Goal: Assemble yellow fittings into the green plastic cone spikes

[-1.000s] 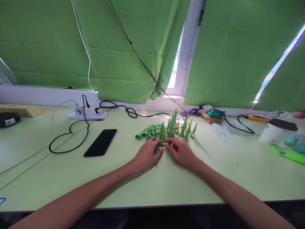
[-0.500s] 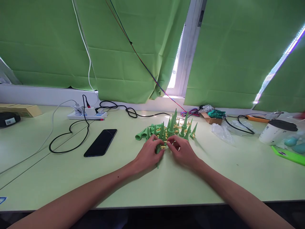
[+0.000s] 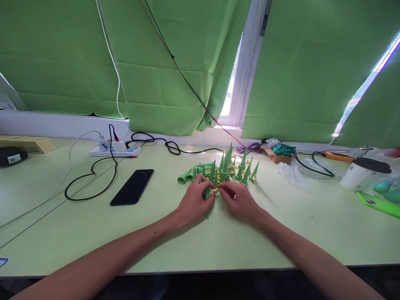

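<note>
My left hand (image 3: 195, 197) is closed round a green cone (image 3: 207, 193) whose thin tip points down toward the table. A small yellow piece (image 3: 214, 190) lies between the two hands, at the side of this cone. My right hand (image 3: 238, 199) is closed, its thumb and forefinger pinched at the right end of the yellow piece. Just beyond the fingers stand several upright green cones (image 3: 224, 167), with small yellow pieces among them. More green cones (image 3: 184, 176) lie on their sides to the left of that group.
On the left are a black phone (image 3: 132, 187), looped black cable and a power strip (image 3: 93, 152). A cardboard box (image 3: 277, 156) and clear plastic (image 3: 290, 174) lie behind at the right. Farther right are a lidded cup (image 3: 364, 174) and a bright green object (image 3: 379, 204).
The yellow piece between my hands now sits against the held cone, slightly higher and more level. My right fingers have shifted a little lower. My left hand has hardly moved.
</note>
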{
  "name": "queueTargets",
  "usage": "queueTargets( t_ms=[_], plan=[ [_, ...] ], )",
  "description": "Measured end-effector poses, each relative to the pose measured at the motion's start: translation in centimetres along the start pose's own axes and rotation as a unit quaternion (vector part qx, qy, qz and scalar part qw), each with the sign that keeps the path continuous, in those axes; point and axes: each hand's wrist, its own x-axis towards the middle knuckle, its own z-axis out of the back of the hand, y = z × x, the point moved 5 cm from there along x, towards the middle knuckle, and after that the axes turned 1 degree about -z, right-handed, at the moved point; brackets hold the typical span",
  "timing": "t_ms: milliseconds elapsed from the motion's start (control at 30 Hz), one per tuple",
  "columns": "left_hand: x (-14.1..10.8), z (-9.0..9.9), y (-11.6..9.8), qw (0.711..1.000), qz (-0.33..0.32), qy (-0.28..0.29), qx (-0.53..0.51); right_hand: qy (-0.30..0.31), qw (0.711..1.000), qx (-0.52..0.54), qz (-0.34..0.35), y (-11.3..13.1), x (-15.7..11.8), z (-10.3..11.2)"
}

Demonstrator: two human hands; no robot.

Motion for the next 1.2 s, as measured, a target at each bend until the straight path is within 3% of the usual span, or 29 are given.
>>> queueTargets(
  t_ms=[300,1200],
  plan=[
    [0.05,0.09,0.53,1.0,-0.004,-0.02,-0.008,0.006,1.0,-0.005,0.015,0.18,-0.14,-0.16],
    [-0.06,-0.56,0.26,0.999,-0.034,0.012,-0.041,0.014,1.0,0.006,-0.006,-0.02,-0.12,-0.09]
  ],
)
